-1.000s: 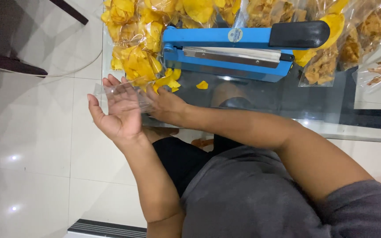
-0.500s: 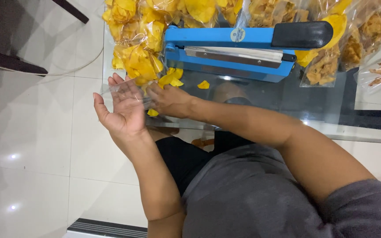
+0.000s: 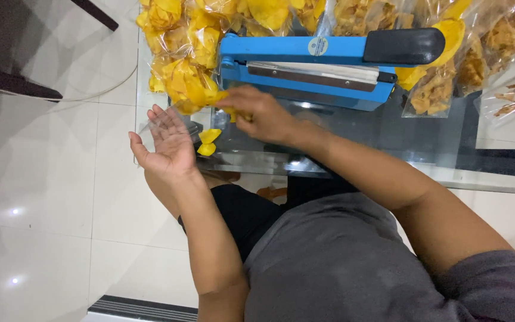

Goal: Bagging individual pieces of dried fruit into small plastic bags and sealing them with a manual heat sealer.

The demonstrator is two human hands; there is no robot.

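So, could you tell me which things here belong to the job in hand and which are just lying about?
In hand: left hand open behind a clear bag; right hand pinching loose chips; probably the blue sealer.
Lying about: filled chip bags; dark chair.

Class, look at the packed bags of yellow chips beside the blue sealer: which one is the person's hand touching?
The bag at the sealer's hinge end. The right hand reaches its lower corner; the other bags lie farther up, untouched.
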